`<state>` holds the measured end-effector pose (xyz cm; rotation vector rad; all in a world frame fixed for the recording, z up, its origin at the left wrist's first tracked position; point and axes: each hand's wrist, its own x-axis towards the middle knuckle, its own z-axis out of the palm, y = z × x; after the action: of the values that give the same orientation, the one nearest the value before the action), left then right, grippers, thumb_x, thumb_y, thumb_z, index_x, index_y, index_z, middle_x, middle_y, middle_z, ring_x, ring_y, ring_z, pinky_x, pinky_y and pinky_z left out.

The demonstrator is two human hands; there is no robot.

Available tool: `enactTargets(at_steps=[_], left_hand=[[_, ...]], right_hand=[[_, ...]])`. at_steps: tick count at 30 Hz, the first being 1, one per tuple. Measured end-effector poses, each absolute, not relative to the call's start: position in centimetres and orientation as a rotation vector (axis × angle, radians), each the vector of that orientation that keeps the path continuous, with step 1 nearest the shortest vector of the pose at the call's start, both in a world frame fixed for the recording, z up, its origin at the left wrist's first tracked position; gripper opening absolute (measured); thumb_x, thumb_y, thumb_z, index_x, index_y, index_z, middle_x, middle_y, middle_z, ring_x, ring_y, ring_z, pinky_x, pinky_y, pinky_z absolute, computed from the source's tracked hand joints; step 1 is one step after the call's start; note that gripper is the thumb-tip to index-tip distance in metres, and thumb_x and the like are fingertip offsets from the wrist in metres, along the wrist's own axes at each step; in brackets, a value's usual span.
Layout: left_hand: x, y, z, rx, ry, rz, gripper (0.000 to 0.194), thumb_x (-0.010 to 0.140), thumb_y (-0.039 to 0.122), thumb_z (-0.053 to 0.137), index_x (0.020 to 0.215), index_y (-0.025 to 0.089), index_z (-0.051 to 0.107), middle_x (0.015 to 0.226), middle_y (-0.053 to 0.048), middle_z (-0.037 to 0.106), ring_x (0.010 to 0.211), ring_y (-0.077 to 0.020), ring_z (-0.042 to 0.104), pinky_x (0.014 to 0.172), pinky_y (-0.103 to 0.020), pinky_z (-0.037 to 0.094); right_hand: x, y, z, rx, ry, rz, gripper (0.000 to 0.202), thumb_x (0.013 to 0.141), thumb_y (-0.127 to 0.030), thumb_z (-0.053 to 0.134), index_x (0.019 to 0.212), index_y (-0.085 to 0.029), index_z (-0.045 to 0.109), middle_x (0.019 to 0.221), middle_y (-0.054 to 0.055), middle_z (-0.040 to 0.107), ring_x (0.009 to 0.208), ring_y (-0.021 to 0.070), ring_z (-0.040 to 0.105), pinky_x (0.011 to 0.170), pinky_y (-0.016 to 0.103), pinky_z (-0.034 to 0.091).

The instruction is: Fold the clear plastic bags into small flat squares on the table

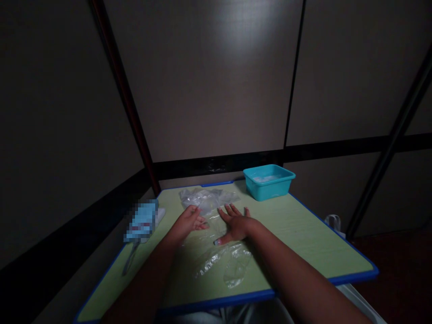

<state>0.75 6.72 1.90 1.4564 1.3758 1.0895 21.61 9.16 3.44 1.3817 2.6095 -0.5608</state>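
Observation:
A clear plastic bag (235, 270) lies spread on the pale green tabletop, wrinkled and shiny toward the near edge. My right hand (236, 225) rests flat on it with the fingers spread. To its left, my left hand (191, 222) has its thumb and a finger pinched together at the bag's far left part, the other fingers loosely curled. Just beyond both hands is a crumpled heap of clear plastic (205, 199); where it parts from the bag is hard to make out.
A turquoise plastic basin (270, 191) with something clear or whitish inside stands at the table's back right corner. At the left edge lies a blurred blue packet (143, 220) and a thin strip (130, 260). The blue-rimmed table (313, 243) stands against wall panels.

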Motion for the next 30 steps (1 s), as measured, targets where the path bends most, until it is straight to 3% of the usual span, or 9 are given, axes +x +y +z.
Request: enactTargets(at_steps=[7,15,20,25,27,30], left_hand=[[0.5,7.2,2.4,1.179,1.188,0.965,0.033,0.077,0.045,0.054,0.094,0.017,0.047,0.074,-0.005,0.064,0.052,-0.0105,0.058,0.054,-0.023,0.045],[0.2,7.2,2.3,1.365,1.303,0.978,0.027,0.064,0.032,0.06,0.084,0.016,0.051,0.054,0.006,0.051,0.036,-0.0044,0.039,0.036,-0.016,0.027],[-1.3,7.4,2.2,1.503,1.522,1.04,0.019,0.064,0.029,0.054,0.078,0.017,0.052,0.052,0.007,0.047,0.038,-0.0069,0.041,0.037,-0.018,0.027],[-2.5,7.3,2.3,1.677,1.766,1.13,0.007,0.066,0.023,0.052,0.069,0.017,0.053,0.057,0.002,0.051,0.057,-0.0149,0.053,0.055,-0.025,0.04],[-2.2,7.0,2.5,1.74,1.848,1.195,0.008,0.069,0.024,0.052,0.073,0.018,0.055,0.07,-0.002,0.056,0.076,-0.0199,0.056,0.07,-0.03,0.042],[-0.5,6.1,2.8,2.056,1.831,1.221,0.022,0.076,0.031,0.05,0.093,0.018,0.057,0.101,-0.008,0.057,0.104,-0.0234,0.048,0.092,-0.036,0.034]], right_hand=[[21.6,9.0,3.7,1.379,2.603,-0.578,0.111,0.056,-0.075,0.048,0.135,-0.031,-0.015,0.144,0.006,-0.018,0.128,0.0303,-0.02,0.089,0.066,-0.015],[21.6,8.9,3.8,1.39,2.594,-0.576,0.111,0.056,-0.075,0.049,0.135,-0.032,-0.015,0.144,0.006,-0.017,0.129,0.03,-0.019,0.089,0.065,-0.014],[21.6,8.9,3.7,1.38,2.608,-0.558,0.111,0.056,-0.076,0.049,0.135,-0.032,-0.015,0.144,0.006,-0.017,0.129,0.031,-0.018,0.089,0.067,-0.013],[21.7,8.8,3.8,1.377,2.611,-0.568,0.113,0.054,-0.076,0.049,0.135,-0.031,-0.015,0.143,0.007,-0.019,0.129,0.0304,-0.019,0.089,0.067,-0.014],[21.6,8.8,3.8,1.378,2.605,-0.573,0.113,0.054,-0.076,0.05,0.136,-0.031,-0.014,0.143,0.007,-0.019,0.128,0.0305,-0.019,0.089,0.066,-0.014],[21.6,8.7,3.8,1.391,2.598,-0.57,0.112,0.055,-0.076,0.05,0.135,-0.031,-0.014,0.143,0.006,-0.021,0.128,0.0308,-0.021,0.089,0.065,-0.015]])
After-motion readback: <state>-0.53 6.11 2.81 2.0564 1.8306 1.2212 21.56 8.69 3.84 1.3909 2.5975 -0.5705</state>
